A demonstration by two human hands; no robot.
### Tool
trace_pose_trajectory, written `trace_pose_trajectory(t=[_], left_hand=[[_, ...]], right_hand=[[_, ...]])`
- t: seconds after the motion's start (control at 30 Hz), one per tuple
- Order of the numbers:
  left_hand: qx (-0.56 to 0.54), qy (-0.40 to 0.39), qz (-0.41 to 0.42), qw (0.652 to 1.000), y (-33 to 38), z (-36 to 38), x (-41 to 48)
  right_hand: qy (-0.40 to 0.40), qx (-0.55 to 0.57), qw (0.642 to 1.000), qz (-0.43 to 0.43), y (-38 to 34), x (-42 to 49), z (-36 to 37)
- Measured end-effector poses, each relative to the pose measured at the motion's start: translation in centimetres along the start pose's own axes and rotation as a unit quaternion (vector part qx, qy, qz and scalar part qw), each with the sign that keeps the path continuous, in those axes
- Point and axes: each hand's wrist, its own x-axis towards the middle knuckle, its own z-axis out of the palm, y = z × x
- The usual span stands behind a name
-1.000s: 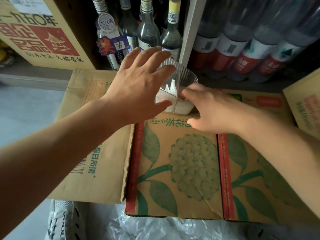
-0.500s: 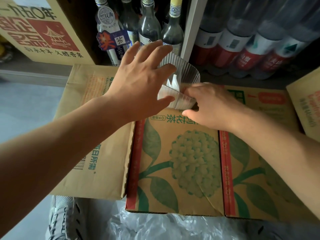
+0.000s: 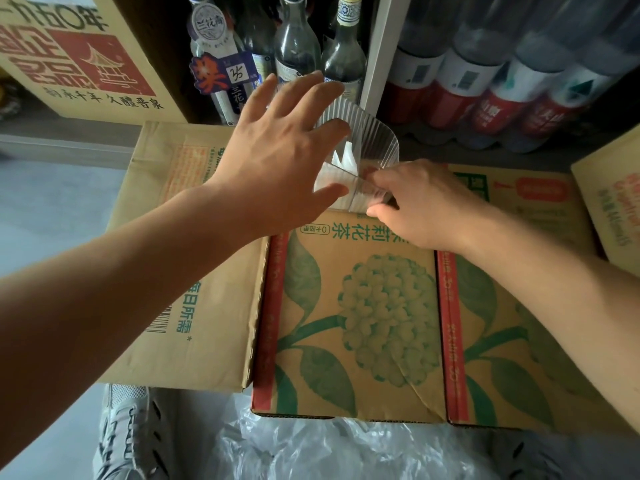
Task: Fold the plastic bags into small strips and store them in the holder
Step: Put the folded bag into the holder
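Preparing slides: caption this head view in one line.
Left hand rests against the clear ribbed holder of folded bags on a cardboard box; right hand at its rim.

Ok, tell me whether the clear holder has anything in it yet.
Not empty. White folded bag strips stand inside the clear ribbed holder, visible through its wall, between the left hand and the right hand.
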Motion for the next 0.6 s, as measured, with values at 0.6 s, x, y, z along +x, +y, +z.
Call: trace_pose_trajectory(t=[0.6], left_hand=[[-0.068,-0.022,-0.027,0.997,-0.2,-1.5,-0.2]], right_hand=[[0.071,-0.01,0.997,-0.027,0.4,-0.3,-0.5]])
